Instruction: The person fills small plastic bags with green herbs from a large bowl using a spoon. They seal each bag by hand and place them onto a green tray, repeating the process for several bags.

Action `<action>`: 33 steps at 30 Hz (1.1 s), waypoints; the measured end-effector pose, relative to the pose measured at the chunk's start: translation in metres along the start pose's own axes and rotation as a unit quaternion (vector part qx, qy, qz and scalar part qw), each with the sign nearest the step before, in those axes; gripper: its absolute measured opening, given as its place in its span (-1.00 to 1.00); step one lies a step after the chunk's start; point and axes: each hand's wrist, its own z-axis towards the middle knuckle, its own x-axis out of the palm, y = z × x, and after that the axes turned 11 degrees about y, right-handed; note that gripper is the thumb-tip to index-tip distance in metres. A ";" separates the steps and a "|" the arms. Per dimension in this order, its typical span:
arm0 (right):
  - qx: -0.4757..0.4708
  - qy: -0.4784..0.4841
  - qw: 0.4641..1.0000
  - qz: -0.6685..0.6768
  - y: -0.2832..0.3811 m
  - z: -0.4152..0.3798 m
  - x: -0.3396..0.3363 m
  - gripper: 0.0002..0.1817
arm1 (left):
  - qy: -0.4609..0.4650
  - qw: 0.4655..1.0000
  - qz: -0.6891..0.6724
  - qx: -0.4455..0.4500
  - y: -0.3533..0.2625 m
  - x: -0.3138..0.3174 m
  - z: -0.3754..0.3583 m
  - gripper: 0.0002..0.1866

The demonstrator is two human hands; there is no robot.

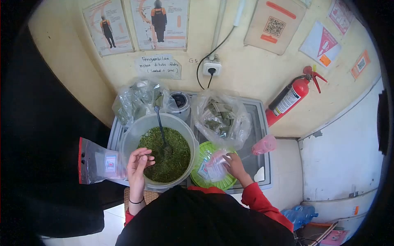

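Observation:
My left hand [140, 162] is over the near left rim of a large clear plastic tub [126, 141]. Its fingers are loosely curved and apart, with nothing visible in them. Inside the tub is a mass of chopped dried green leaves [174, 164], and a dark spoon [160, 125] stands in it, its handle leaning on the far rim. To the right, my right hand [235, 167] pinches a clear plastic pouch [216, 164] with pinkish print. That pouch lies among others on a bright green ribbed plate [223, 184]; its fingertips are partly hard to make out.
Behind the tub are a clear bag of green packets [141, 98] and a grey-lidded container [180, 102]. Another open bag [223, 115] holds more green packets. A pink cup [264, 144] lies at the grey table's right edge; a zip bag [100, 162] is left. A fire extinguisher [291, 96] hangs right.

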 end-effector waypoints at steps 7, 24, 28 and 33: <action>0.013 -0.067 0.996 -0.049 -0.016 -0.030 0.047 -0.73 | 0.057 0.998 0.010 0.016 0.008 0.016 0.005 -0.79; -0.072 0.081 0.787 0.608 0.156 0.081 -0.105 -0.83 | 0.224 0.961 0.010 -0.162 0.003 0.048 -0.003 -0.84; -0.208 -0.136 0.932 0.265 0.200 0.086 -0.124 -0.67 | 0.043 0.996 0.065 -0.047 0.022 0.031 0.000 -0.78; -0.258 0.100 0.893 0.355 0.210 0.091 -0.097 -0.76 | -0.015 0.994 0.089 0.055 0.022 0.033 -0.001 -0.73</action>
